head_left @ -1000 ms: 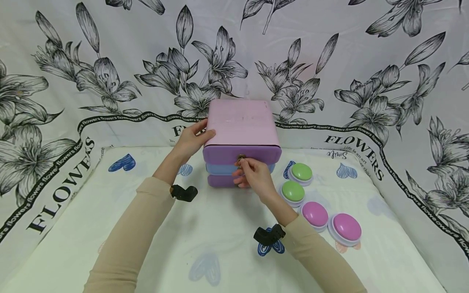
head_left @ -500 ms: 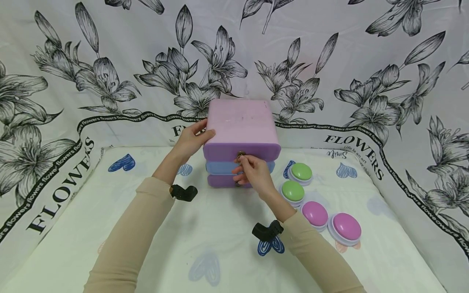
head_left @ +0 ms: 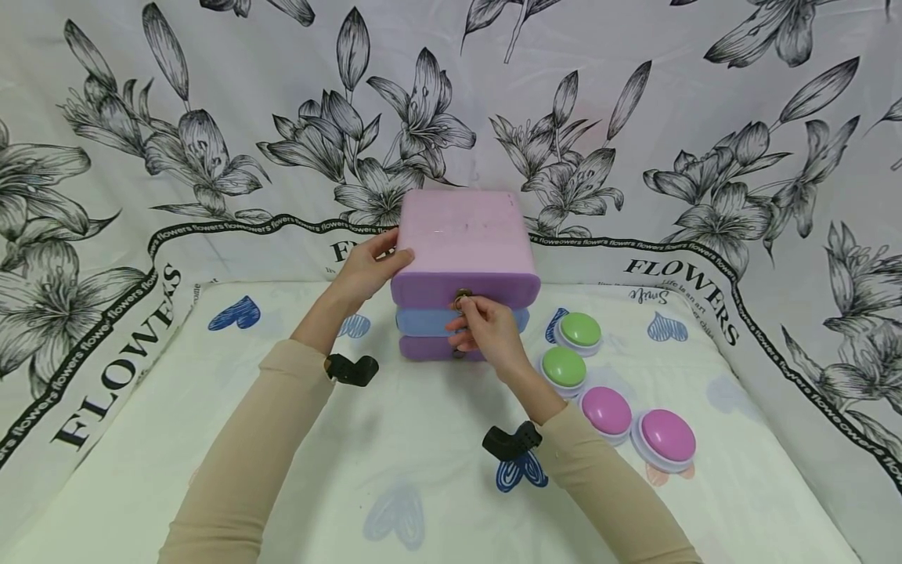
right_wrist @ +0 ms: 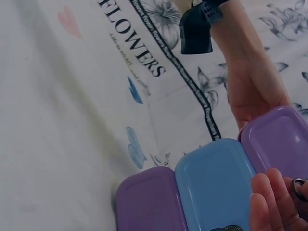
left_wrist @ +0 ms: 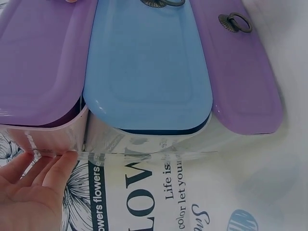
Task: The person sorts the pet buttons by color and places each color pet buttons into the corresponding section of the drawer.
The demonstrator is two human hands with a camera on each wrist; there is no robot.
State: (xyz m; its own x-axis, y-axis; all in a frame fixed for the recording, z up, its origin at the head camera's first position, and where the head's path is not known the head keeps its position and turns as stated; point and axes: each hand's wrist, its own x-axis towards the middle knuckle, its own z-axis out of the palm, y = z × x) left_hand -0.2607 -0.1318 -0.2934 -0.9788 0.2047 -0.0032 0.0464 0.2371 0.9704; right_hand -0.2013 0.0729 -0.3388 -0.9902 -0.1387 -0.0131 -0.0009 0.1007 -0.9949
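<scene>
A small chest of drawers (head_left: 465,231) with a pink top stands against the flowered backdrop. Its fronts are a purple top drawer (head_left: 423,290), a blue middle drawer (head_left: 417,323) and a purple bottom drawer (head_left: 423,348). My right hand (head_left: 493,333) pinches the ring pull (head_left: 459,303) of the top drawer between thumb and index finger, its other fingers loosely bent. My left hand (head_left: 365,272) presses the chest's left side with nearly straight fingers. In the left wrist view a narrow dark gap shows behind the top drawer's front, and another ring pull (left_wrist: 239,22) hangs on the bottom drawer.
Two green push lights (head_left: 581,329) and two pink push lights (head_left: 668,436), all round with white bases, lie to the right of the chest, beside my right forearm. A pale cloth (head_left: 317,486) with heart prints covers the surface.
The top drawer's front has risen slightly in the head view, and the dark line above it is now hidden. My right hand has shifted slightly upward with it; the left hand stays put.
</scene>
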